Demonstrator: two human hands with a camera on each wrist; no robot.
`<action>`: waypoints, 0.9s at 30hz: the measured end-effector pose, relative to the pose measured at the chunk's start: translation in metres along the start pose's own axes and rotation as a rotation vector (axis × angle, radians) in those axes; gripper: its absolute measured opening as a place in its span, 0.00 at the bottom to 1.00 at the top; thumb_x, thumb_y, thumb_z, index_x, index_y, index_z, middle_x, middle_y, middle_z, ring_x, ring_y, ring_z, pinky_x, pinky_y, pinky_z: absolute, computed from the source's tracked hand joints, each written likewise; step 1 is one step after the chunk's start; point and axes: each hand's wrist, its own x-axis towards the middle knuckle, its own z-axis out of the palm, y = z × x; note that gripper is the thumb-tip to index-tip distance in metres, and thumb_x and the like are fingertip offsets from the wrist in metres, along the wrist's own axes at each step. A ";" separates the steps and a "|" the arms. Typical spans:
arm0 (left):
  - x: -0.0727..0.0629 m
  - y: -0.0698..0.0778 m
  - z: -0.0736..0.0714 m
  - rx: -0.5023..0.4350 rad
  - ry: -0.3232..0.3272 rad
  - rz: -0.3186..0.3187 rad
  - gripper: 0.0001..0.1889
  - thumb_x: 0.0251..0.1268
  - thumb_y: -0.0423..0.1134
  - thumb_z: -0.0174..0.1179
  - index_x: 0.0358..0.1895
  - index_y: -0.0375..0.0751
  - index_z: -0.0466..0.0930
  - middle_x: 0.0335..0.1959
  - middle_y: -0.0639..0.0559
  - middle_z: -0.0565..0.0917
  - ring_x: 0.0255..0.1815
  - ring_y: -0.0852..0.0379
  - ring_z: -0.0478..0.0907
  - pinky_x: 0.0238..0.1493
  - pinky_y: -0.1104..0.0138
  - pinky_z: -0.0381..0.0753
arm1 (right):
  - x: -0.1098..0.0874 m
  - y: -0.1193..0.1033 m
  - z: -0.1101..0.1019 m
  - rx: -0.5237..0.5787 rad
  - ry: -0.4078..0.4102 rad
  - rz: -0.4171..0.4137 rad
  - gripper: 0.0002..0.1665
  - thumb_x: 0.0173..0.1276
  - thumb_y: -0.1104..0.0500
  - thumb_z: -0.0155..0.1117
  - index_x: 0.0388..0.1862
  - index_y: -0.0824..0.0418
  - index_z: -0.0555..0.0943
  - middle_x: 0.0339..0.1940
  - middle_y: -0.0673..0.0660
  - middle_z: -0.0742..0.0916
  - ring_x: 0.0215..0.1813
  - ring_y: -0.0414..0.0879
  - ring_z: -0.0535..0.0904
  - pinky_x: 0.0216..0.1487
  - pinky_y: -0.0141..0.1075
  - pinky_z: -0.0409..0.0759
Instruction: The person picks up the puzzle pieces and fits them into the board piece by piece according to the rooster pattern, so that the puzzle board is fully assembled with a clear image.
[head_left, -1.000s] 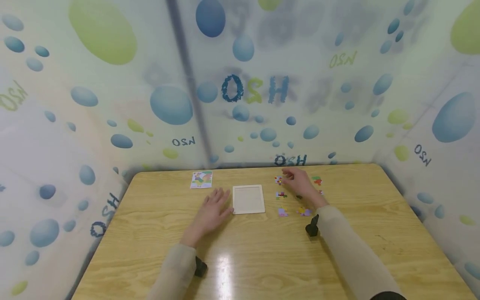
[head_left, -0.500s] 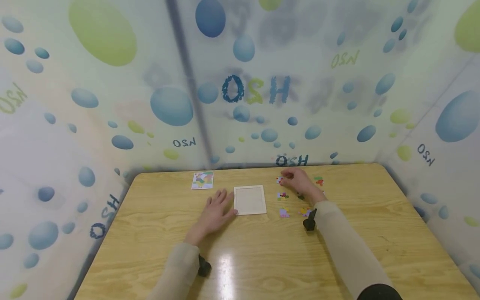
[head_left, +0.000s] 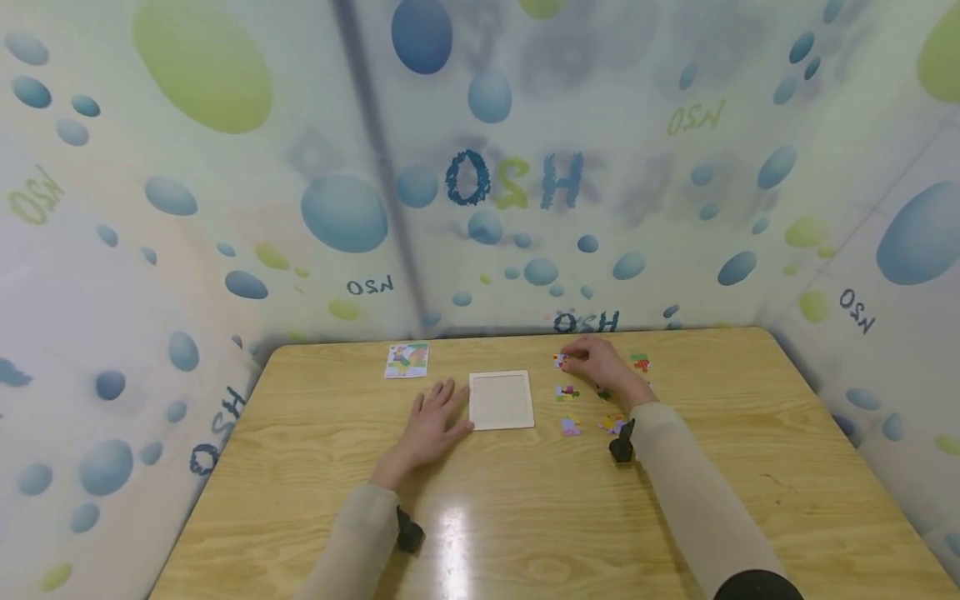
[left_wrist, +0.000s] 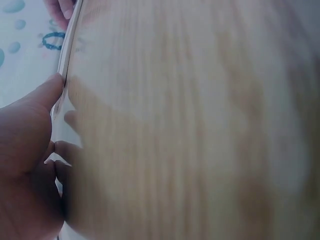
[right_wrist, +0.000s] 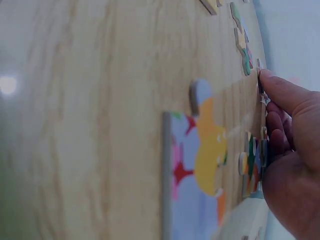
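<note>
My left hand [head_left: 430, 423] lies with straight, spread fingers on the table, its thumb at the left edge of a pale square puzzle tray [head_left: 501, 401]. In the left wrist view the thumb and fingers [left_wrist: 35, 107] appear low along the tabletop. At the back right, my right hand [head_left: 602, 364] pinches a colourful jigsaw piece [head_left: 559, 360] between thumb and fingers, close over the table. Much of that piece is hidden in the right wrist view, where a large lilac and yellow jigsaw piece [right_wrist: 197, 175] lies nearest the camera.
Several other jigsaw pieces lie apart around the right hand, among them one in front of it [head_left: 567, 392] and a green and red piece [head_left: 640, 362]. A picture card [head_left: 407, 360] lies at the back left. A patterned fabric wall [head_left: 480, 275] stands behind the table [head_left: 525, 517].
My left hand has shifted slightly right against the tray's edge. The right hand has closed its thumb and fingers on the jigsaw piece, staying nearly in place.
</note>
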 end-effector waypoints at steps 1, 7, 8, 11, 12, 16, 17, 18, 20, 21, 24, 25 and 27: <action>0.000 0.000 0.000 0.006 -0.006 -0.004 0.34 0.78 0.50 0.57 0.79 0.39 0.62 0.80 0.31 0.55 0.82 0.32 0.46 0.75 0.34 0.39 | 0.000 0.000 0.000 -0.001 -0.001 0.006 0.22 0.74 0.60 0.68 0.62 0.68 0.82 0.57 0.65 0.83 0.55 0.59 0.79 0.58 0.54 0.78; 0.000 0.000 0.000 0.022 -0.021 -0.006 0.31 0.78 0.51 0.56 0.78 0.42 0.65 0.81 0.32 0.53 0.82 0.33 0.44 0.75 0.34 0.38 | 0.001 -0.004 0.000 0.036 -0.009 0.065 0.21 0.74 0.60 0.68 0.62 0.67 0.80 0.53 0.64 0.83 0.52 0.56 0.79 0.53 0.52 0.79; 0.000 0.000 -0.001 0.025 -0.021 -0.004 0.31 0.78 0.51 0.56 0.78 0.42 0.66 0.81 0.32 0.53 0.82 0.33 0.44 0.75 0.34 0.38 | 0.002 -0.004 0.000 0.042 -0.010 0.071 0.21 0.73 0.60 0.68 0.61 0.67 0.80 0.52 0.63 0.84 0.51 0.56 0.79 0.52 0.51 0.79; 0.000 -0.001 -0.001 0.033 -0.020 -0.002 0.31 0.79 0.51 0.56 0.78 0.42 0.66 0.81 0.32 0.53 0.82 0.32 0.45 0.75 0.33 0.39 | 0.003 -0.007 0.000 0.036 -0.009 0.072 0.20 0.72 0.61 0.68 0.59 0.68 0.80 0.48 0.62 0.84 0.49 0.55 0.79 0.50 0.49 0.79; 0.000 -0.001 -0.001 0.034 -0.022 -0.003 0.31 0.79 0.51 0.56 0.78 0.42 0.66 0.81 0.32 0.52 0.82 0.33 0.44 0.75 0.33 0.39 | 0.004 -0.007 0.001 0.025 -0.008 0.068 0.19 0.72 0.62 0.69 0.59 0.68 0.80 0.47 0.61 0.84 0.48 0.54 0.79 0.49 0.49 0.79; -0.002 0.000 -0.001 0.035 -0.028 -0.004 0.31 0.79 0.50 0.55 0.78 0.41 0.66 0.81 0.31 0.52 0.82 0.32 0.44 0.75 0.33 0.39 | 0.006 -0.010 0.003 -0.024 -0.005 0.045 0.18 0.69 0.63 0.71 0.55 0.67 0.81 0.44 0.60 0.85 0.47 0.53 0.79 0.50 0.48 0.79; -0.002 0.000 -0.001 0.037 -0.029 -0.003 0.31 0.79 0.50 0.55 0.78 0.41 0.66 0.81 0.31 0.52 0.82 0.32 0.44 0.75 0.33 0.39 | 0.006 -0.012 0.003 -0.037 -0.003 0.041 0.17 0.69 0.63 0.72 0.54 0.67 0.82 0.43 0.59 0.85 0.47 0.53 0.80 0.50 0.48 0.79; -0.002 -0.001 -0.001 0.041 -0.033 -0.003 0.31 0.79 0.51 0.55 0.78 0.41 0.65 0.81 0.31 0.52 0.82 0.32 0.44 0.75 0.33 0.38 | 0.005 -0.013 0.003 -0.046 -0.001 0.034 0.16 0.69 0.63 0.72 0.53 0.66 0.82 0.43 0.59 0.86 0.46 0.53 0.81 0.50 0.48 0.80; -0.002 -0.001 -0.001 0.052 -0.037 0.001 0.31 0.80 0.51 0.54 0.78 0.41 0.65 0.81 0.31 0.52 0.82 0.33 0.44 0.75 0.33 0.39 | 0.004 -0.018 0.004 -0.051 0.007 0.026 0.13 0.70 0.63 0.71 0.51 0.65 0.83 0.42 0.58 0.86 0.46 0.53 0.81 0.50 0.49 0.80; -0.002 -0.001 -0.001 0.060 -0.039 0.003 0.31 0.80 0.51 0.54 0.78 0.42 0.65 0.81 0.31 0.52 0.82 0.33 0.44 0.75 0.33 0.39 | 0.004 -0.020 0.005 -0.049 0.013 0.021 0.12 0.70 0.63 0.70 0.50 0.65 0.83 0.42 0.58 0.87 0.46 0.52 0.82 0.50 0.49 0.80; -0.002 -0.002 -0.001 0.075 -0.046 0.007 0.31 0.80 0.52 0.53 0.79 0.42 0.64 0.81 0.32 0.51 0.82 0.33 0.43 0.75 0.33 0.40 | 0.003 -0.027 0.010 0.002 0.016 0.013 0.09 0.73 0.62 0.68 0.48 0.64 0.84 0.44 0.58 0.87 0.48 0.53 0.83 0.51 0.49 0.81; -0.003 -0.001 -0.002 0.077 -0.048 0.007 0.31 0.80 0.52 0.53 0.79 0.42 0.64 0.81 0.32 0.51 0.82 0.33 0.43 0.75 0.33 0.40 | 0.004 -0.029 0.013 0.020 0.018 0.014 0.09 0.73 0.61 0.68 0.48 0.64 0.84 0.44 0.59 0.87 0.48 0.54 0.83 0.51 0.49 0.81; -0.003 -0.001 -0.002 0.075 -0.052 0.005 0.31 0.80 0.52 0.53 0.79 0.42 0.64 0.81 0.32 0.51 0.82 0.33 0.43 0.75 0.34 0.39 | 0.005 -0.036 0.019 0.061 0.016 0.023 0.09 0.74 0.60 0.67 0.48 0.64 0.85 0.45 0.59 0.87 0.49 0.54 0.83 0.52 0.48 0.81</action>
